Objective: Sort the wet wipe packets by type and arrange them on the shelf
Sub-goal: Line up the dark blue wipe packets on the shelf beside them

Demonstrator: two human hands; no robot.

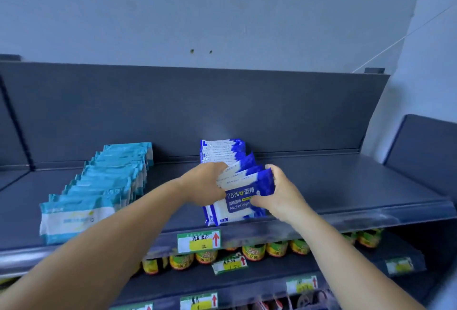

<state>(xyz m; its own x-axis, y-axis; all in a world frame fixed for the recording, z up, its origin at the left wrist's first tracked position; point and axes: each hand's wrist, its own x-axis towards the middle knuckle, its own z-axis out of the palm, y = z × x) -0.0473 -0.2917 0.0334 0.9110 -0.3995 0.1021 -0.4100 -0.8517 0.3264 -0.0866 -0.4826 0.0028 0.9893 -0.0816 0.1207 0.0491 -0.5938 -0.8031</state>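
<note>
Both hands clamp the front of the dark blue alcohol wipe packets: left hand on the left edge, right hand on the right. The row runs back from the grip along the grey shelf. Light blue packets stand left of the grip.

On the front dark-blue wipe packet, "75%" and "Alcohol Wipes" are printed in white — Chinese characters are set beside and between them. On the shelf-edge price label a handwritten "2" is seen beside a red arrow — other labels are blurred.
</note>
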